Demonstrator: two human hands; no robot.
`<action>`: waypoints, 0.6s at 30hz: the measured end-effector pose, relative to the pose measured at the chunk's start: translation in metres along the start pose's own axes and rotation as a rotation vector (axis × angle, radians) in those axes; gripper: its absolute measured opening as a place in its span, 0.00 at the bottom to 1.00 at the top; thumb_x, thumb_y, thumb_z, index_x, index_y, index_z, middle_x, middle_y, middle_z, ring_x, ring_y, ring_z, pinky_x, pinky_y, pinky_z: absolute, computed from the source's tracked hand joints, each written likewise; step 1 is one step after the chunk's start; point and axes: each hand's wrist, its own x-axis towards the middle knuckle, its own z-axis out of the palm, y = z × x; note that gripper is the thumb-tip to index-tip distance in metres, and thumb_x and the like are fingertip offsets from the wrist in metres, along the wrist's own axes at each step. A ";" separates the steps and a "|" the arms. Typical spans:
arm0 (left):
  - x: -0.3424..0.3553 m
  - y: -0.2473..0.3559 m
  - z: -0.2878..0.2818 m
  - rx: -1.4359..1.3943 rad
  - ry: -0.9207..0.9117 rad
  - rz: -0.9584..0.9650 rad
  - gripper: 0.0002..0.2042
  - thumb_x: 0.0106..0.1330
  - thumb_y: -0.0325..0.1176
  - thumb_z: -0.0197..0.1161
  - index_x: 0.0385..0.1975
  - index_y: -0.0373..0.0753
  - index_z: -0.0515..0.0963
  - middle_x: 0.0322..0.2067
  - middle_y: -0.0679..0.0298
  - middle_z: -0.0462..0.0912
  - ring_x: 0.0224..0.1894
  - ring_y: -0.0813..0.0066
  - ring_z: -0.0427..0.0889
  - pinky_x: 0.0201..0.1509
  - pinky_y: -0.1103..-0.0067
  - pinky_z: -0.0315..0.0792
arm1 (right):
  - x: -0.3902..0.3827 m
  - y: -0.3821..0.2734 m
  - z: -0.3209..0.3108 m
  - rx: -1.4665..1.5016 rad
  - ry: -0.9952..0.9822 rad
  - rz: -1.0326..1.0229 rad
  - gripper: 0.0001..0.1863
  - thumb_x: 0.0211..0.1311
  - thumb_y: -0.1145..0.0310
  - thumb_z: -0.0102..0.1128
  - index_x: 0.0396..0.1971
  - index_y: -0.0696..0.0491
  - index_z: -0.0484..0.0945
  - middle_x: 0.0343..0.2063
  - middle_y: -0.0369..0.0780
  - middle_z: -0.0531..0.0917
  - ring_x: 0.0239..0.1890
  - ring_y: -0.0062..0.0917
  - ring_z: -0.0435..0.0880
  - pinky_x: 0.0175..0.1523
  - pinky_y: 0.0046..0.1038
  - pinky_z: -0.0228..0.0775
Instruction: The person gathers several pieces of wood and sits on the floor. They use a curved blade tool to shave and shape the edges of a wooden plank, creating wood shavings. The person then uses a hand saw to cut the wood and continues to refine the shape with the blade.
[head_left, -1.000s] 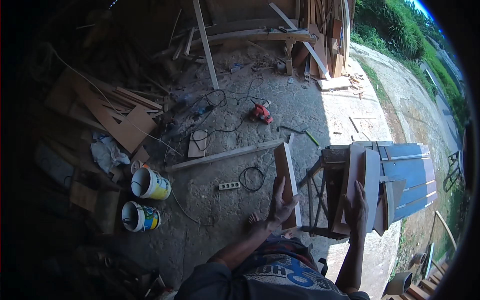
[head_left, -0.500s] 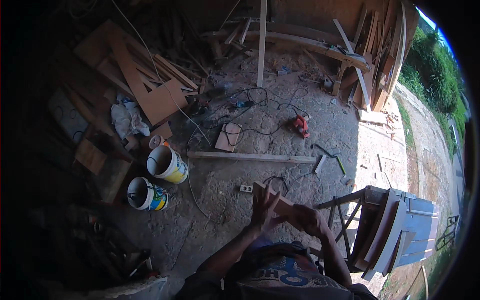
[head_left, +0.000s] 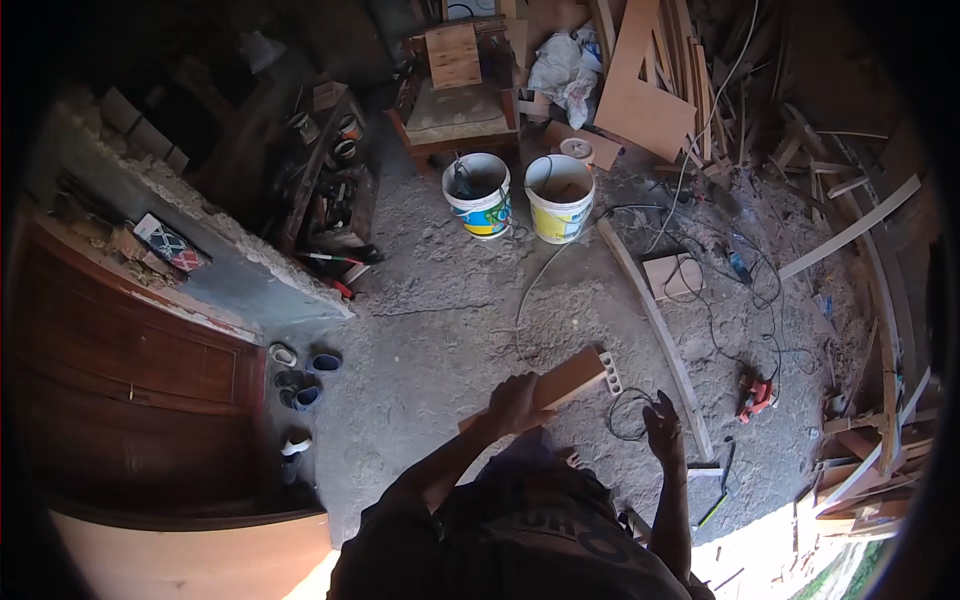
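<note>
My left hand [head_left: 515,402] grips a short flat wooden board [head_left: 562,383], held level in front of my body above the dusty floor. My right hand [head_left: 662,424] hangs free to the right of the board, fingers loosely apart, holding nothing. A white power strip [head_left: 611,372] lies on the floor just past the board's far end, with a coiled black cable [head_left: 630,415] beside it.
Two plastic buckets [head_left: 478,193] [head_left: 558,196] stand ahead. A long wooden batten [head_left: 655,328] lies to the right, with a red power tool [head_left: 755,396] and tangled cables. Scrap wood piles line the right and back. A low wall [head_left: 240,265], shoes [head_left: 298,375] and a dark wooden door [head_left: 120,400] are on the left.
My view has swung left, away from the pale blue wooden frame, toward the buckets and door. My right hand has come off the board; only my left hand holds it.
</note>
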 end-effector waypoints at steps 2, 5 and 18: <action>-0.023 -0.022 -0.016 -0.263 0.167 -0.328 0.33 0.54 0.51 0.75 0.47 0.31 0.69 0.41 0.44 0.80 0.46 0.45 0.82 0.50 0.58 0.75 | 0.012 0.018 0.015 -0.030 -0.149 0.024 0.29 0.68 0.56 0.62 0.63 0.58 0.71 0.45 0.53 0.86 0.47 0.40 0.87 0.50 0.37 0.78; -0.034 -0.059 -0.046 -0.557 0.479 -0.683 0.33 0.55 0.52 0.73 0.46 0.29 0.68 0.44 0.38 0.79 0.48 0.41 0.81 0.50 0.56 0.74 | 0.024 0.034 0.051 -0.163 -0.363 0.046 0.28 0.67 0.56 0.63 0.60 0.58 0.75 0.44 0.53 0.86 0.48 0.40 0.87 0.53 0.37 0.77; 0.036 -0.269 -0.187 -1.510 1.027 -0.360 0.16 0.71 0.29 0.60 0.56 0.35 0.73 0.40 0.68 0.79 0.38 0.85 0.75 0.41 0.82 0.72 | 0.142 0.019 0.234 0.005 -0.539 0.723 0.23 0.64 0.56 0.61 0.55 0.53 0.77 0.28 0.40 0.82 0.28 0.30 0.87 0.30 0.37 0.78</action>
